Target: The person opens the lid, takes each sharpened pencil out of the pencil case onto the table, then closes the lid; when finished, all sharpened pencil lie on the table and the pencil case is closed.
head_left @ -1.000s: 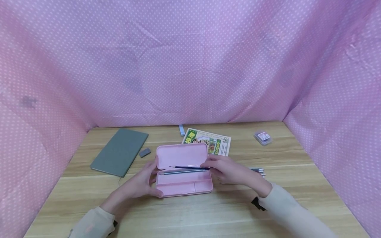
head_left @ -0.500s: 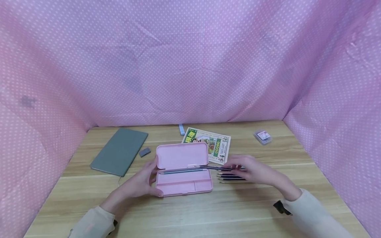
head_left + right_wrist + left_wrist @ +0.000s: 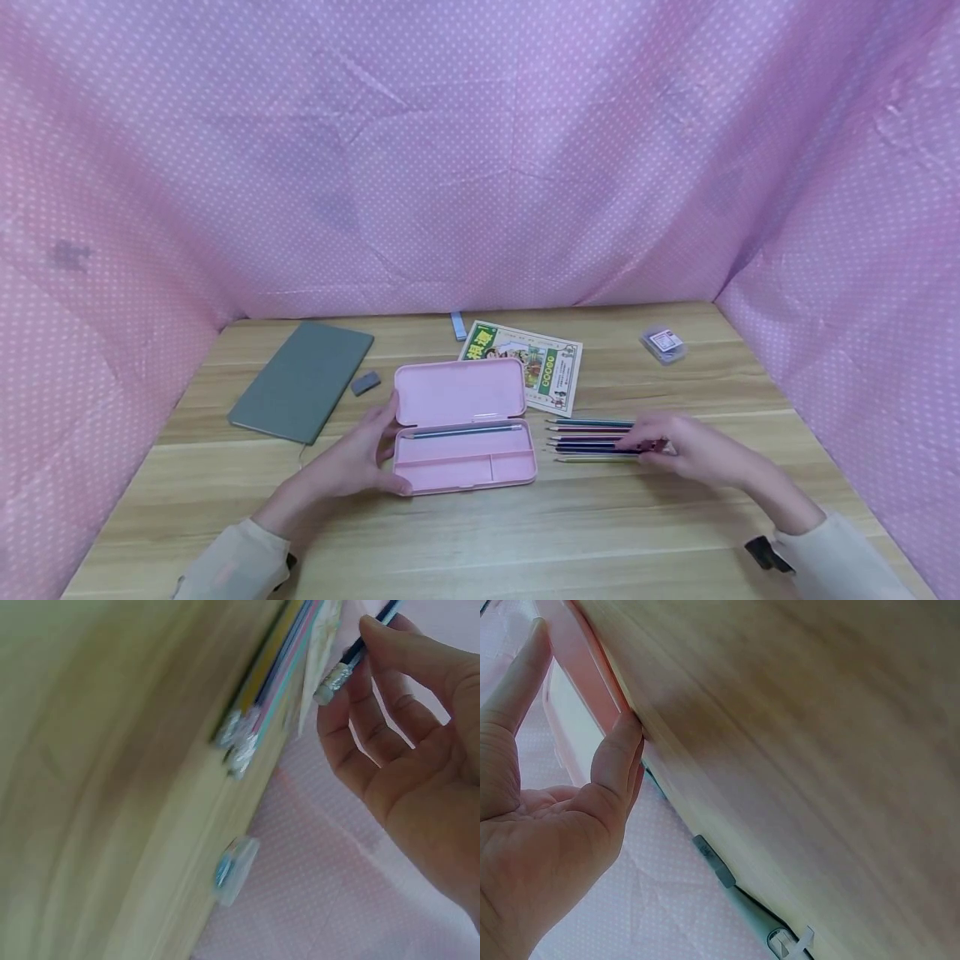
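A pink pencil case [image 3: 459, 392] lies with its lid raised on the table. One pencil [image 3: 461, 432] rests in its rear compartment. My left hand [image 3: 352, 458] holds the case's left end, thumb at the front corner and fingers at the side. To the right of the case, several pencils [image 3: 585, 430] lie side by side, tips pointing left. Over their right ends is my right hand [image 3: 693, 450]. In the right wrist view it pinches a dark pencil [image 3: 351, 655] near the eraser end, apart from the others.
A green notebook [image 3: 303, 383] and a grey eraser [image 3: 366, 383] lie left of the case. Behind it are a printed card [image 3: 551, 375] and a pale blue strip [image 3: 457, 326]. A small clear box [image 3: 663, 344] stands at back right. Polka-dot cloth [image 3: 480, 167] encloses the table [image 3: 480, 550].
My right hand has carried the dark pencil from over the case rightward to the row of pencils and lowered it there. The left hand and case have stayed put.
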{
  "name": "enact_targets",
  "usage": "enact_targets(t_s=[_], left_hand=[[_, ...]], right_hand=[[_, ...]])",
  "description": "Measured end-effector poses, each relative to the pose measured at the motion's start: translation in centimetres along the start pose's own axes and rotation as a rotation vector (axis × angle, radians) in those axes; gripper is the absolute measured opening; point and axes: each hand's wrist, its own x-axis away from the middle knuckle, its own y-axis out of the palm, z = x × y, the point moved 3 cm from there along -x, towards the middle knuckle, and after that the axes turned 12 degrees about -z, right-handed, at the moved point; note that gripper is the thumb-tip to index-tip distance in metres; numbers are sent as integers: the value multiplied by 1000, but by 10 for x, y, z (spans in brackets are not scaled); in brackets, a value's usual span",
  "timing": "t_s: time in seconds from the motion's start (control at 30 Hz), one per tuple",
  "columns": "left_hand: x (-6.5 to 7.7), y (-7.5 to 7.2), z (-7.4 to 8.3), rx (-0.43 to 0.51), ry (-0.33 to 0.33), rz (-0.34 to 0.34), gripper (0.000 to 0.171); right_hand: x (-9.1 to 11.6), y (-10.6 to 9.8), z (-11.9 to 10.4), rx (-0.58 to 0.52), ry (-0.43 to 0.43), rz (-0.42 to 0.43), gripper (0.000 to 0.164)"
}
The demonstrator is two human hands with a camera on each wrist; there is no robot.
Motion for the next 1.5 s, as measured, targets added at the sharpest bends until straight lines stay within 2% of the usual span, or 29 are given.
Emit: enact_targets(t_s=[0.17,0.3,0.67,1.07,1.5], left_hand=[[2,0,2,14,8,3,137],[3,0,2,2,2,5,136],[3,1,-2,-31,-16,5,137],[2,1,1,-8,8,9,137],[2,1,0,-1,-6,14,137]], right_hand=[[9,7,7,104,-14,-13,36],[13,11,10,133,-4,-21,39],[18,17,14,149,45,-9,39],[16,18,15,148,46,8,43],[14,21,15,170,51,30,44]])
